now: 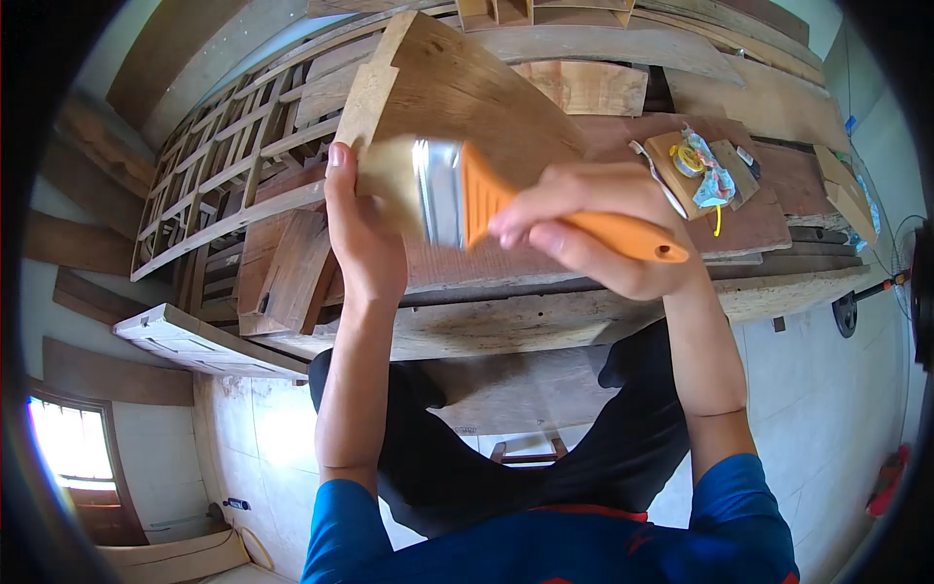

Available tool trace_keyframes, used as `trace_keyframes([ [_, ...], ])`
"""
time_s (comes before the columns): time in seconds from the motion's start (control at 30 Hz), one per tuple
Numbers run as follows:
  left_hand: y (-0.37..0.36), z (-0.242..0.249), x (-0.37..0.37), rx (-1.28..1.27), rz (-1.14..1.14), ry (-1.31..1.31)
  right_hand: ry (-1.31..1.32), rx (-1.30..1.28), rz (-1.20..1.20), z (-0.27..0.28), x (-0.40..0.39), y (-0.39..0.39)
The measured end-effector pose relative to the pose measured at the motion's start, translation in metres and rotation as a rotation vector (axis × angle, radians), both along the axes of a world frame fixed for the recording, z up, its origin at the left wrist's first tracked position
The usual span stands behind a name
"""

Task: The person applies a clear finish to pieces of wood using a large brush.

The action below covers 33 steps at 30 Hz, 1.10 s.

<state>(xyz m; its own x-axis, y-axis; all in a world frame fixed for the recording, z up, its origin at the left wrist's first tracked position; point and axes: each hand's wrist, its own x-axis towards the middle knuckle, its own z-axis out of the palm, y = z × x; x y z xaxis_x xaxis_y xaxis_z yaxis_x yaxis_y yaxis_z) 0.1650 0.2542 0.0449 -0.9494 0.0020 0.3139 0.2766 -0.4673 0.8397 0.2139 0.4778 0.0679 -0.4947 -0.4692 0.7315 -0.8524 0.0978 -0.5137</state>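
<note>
My right hand (608, 219) is closed round the orange handle of a wide paintbrush (484, 200) with a metal band. Its pale bristles, smeared by motion, point left and overlap the lower left part of a wooden board (467, 92). The board stands tilted over the workbench, with a stepped notch in its left edge. My left hand (365, 229) grips the board's lower left edge, thumb up along the side; its other fingers are partly hidden behind the bristles and the board.
On the reddish bench top (754, 209), a cardboard piece (671, 161) carries a yellow tape roll (687, 161) and crumpled plastic (717, 185). A slatted wooden frame (233, 165) leans at left beside dark wood blocks (287, 273). Planks (603, 44) line the back.
</note>
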Motion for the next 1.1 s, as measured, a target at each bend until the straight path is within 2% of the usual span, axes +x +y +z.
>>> trace_keyframes([
  [0.07, 0.0, -0.001, -0.004, 0.008, -0.004, 0.031, 0.111, -0.091, -0.137, -0.002, -0.001, -0.002],
  [0.17, -0.001, -0.001, -0.004, -0.029, 0.021, 0.048, 0.173, -0.01, -0.141, -0.001, -0.004, -0.003],
  [0.27, -0.001, 0.002, 0.0, -0.035, 0.007, 0.039, -0.052, 0.077, 0.013, 0.001, 0.002, -0.001],
  [0.37, -0.001, -0.002, -0.004, -0.02, 0.032, 0.053, 0.02, -0.223, -0.256, -0.003, 0.002, -0.012],
  [0.4, 0.0, -0.002, -0.004, -0.012, 0.04, 0.047, 0.05, -0.153, -0.196, -0.004, 0.0, -0.008],
  [0.5, -0.002, 0.0, -0.005, -0.012, 0.044, 0.011, -0.073, 0.091, -0.03, 0.005, 0.002, 0.007],
  [0.53, -0.003, 0.0, -0.007, -0.008, 0.026, 0.033, -0.014, -0.017, -0.005, -0.005, -0.006, 0.005],
  [0.67, 0.004, 0.002, -0.004, -0.013, 0.055, 0.066, -0.073, -0.259, -0.249, -0.002, 0.001, -0.004],
  [0.8, -0.002, -0.004, -0.009, 0.011, 0.034, 0.044, -0.031, 0.028, -0.098, 0.002, 0.002, 0.005],
  [1.0, 0.003, -0.009, -0.006, 0.001, 0.06, 0.103, -0.112, -0.235, -0.151, -0.001, 0.001, -0.002],
  [1.1, 0.001, -0.011, -0.009, -0.107, 0.142, 0.118, -0.267, -0.185, -0.142, -0.005, -0.01, 0.011],
])
